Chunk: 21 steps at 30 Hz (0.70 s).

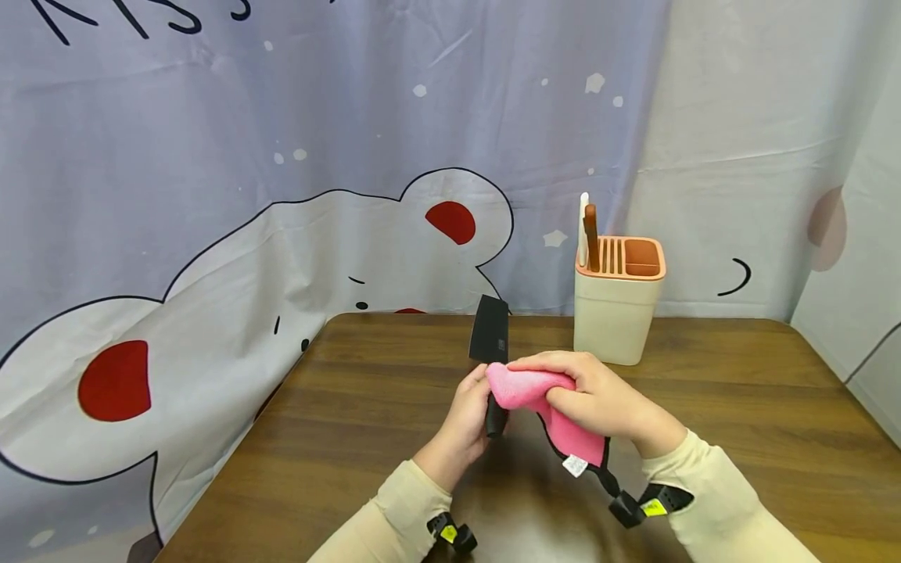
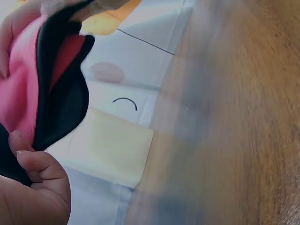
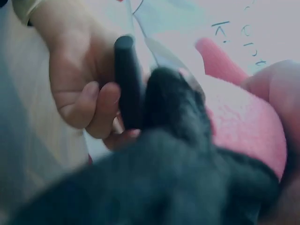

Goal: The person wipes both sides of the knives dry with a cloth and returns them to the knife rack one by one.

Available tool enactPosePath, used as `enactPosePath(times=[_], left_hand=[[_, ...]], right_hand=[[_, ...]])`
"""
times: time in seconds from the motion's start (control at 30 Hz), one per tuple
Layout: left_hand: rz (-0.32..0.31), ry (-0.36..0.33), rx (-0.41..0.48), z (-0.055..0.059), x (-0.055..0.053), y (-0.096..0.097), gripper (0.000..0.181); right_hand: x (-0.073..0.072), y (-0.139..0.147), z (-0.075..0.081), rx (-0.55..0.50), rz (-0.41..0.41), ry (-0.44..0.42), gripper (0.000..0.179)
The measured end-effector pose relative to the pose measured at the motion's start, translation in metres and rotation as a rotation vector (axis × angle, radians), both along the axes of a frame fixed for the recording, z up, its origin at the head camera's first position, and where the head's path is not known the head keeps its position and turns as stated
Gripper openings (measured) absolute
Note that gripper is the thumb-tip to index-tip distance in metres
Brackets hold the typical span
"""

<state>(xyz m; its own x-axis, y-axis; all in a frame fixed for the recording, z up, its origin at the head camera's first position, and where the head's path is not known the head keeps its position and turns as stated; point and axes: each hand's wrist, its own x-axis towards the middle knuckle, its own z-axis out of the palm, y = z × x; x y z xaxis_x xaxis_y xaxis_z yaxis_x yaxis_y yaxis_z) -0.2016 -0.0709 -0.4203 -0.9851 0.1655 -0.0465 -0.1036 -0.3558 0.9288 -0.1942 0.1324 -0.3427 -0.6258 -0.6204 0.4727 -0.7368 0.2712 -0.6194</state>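
My left hand (image 1: 461,418) holds a black cleaver (image 1: 489,332) by its handle, blade pointing away toward the back of the table. In the right wrist view the fingers curl round the black handle (image 3: 126,84). A pink cloth (image 1: 524,389) with black edging and a white tag is gripped in my right hand (image 1: 598,399), thumb on the near side. The bunched end of the cloth overlaps the cleaver where handle meets blade. In the left wrist view the cloth (image 2: 23,93) hides the cleaver, and its dark underside shows.
A cream knife holder (image 1: 612,320) with an orange slotted top stands at the back right of the wooden table (image 1: 394,367). A white handle (image 1: 583,227) and a brown handle (image 1: 591,234) stick up from it. A printed curtain (image 1: 317,117) hangs behind the table.
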Motion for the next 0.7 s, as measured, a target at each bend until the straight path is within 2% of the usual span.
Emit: enactPosePath(times=[0.13, 0.23, 0.4, 0.5, 0.7], left_hand=[[-0.013, -0.001, -0.012, 0.002, 0.003, 0.003, 0.024], [-0.016, 0.015, -0.024, 0.004, 0.007, 0.004, 0.026], [0.003, 0.015, -0.031, 0.004, 0.010, 0.004, 0.023], [0.008, 0.002, -0.033, 0.003, 0.010, 0.004, 0.016], [0.020, 0.006, -0.028, 0.003, 0.008, 0.003, 0.021]], right_hand=[[-0.003, -0.005, -0.007, -0.036, -0.157, -0.004, 0.054], [-0.004, -0.012, -0.015, -0.006, -0.188, 0.038, 0.054], [-0.002, -0.020, -0.023, 0.075, -0.164, 0.116, 0.059], [-0.001, -0.021, -0.023, 0.095, -0.155, 0.131, 0.059], [0.002, -0.019, -0.017, 0.110, -0.087, 0.126, 0.056]])
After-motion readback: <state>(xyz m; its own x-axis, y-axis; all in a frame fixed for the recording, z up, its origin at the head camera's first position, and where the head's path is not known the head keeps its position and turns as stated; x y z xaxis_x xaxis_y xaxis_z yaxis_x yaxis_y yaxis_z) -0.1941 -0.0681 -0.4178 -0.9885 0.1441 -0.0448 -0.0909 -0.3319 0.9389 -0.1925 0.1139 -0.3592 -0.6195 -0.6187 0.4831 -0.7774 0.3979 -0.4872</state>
